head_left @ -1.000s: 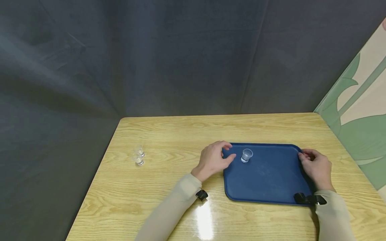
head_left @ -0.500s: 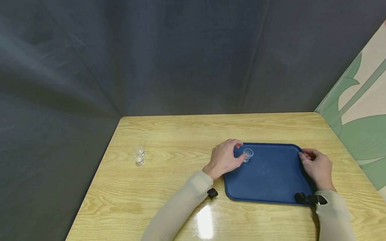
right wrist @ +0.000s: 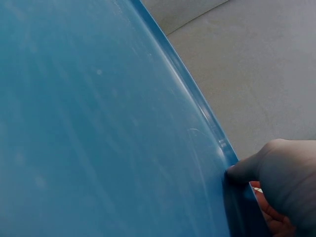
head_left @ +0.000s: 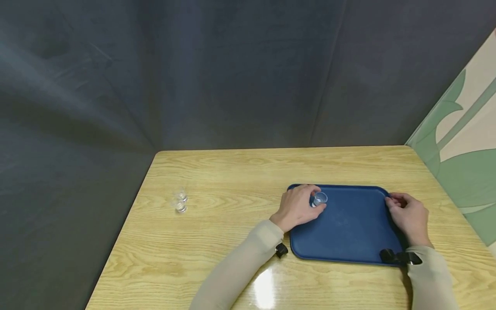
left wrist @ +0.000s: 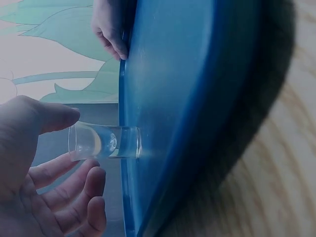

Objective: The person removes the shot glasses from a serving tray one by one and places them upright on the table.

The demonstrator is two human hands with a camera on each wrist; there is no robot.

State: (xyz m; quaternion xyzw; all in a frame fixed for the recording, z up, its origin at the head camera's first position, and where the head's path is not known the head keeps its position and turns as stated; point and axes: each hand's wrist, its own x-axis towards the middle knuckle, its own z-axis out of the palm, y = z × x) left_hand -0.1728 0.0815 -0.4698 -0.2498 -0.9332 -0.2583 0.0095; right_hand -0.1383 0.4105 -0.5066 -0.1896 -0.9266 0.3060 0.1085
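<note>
A small clear shot glass (head_left: 320,198) stands upright near the far left corner of a blue tray (head_left: 348,228). My left hand (head_left: 298,206) is curled round the glass, thumb on one side and fingers on the other. In the left wrist view, the thumb (left wrist: 59,117) and index finger lie at opposite sides of the rim of the glass (left wrist: 106,141), whose base meets the tray. At the tray's right edge my right hand (head_left: 410,217) grips the rim, its thumb (right wrist: 242,170) on top and fingers beneath.
Several clear glasses (head_left: 181,206) stand close together on the left of the wooden table (head_left: 217,181); their exact number is hard to tell. A dark cloth (head_left: 240,86) hangs behind and at the left. A leaf-patterned panel (head_left: 465,172) borders the right side.
My left hand has moved right over the tray's corner and come round the shot glass. The glass, the tray and my right hand have stayed in place.
</note>
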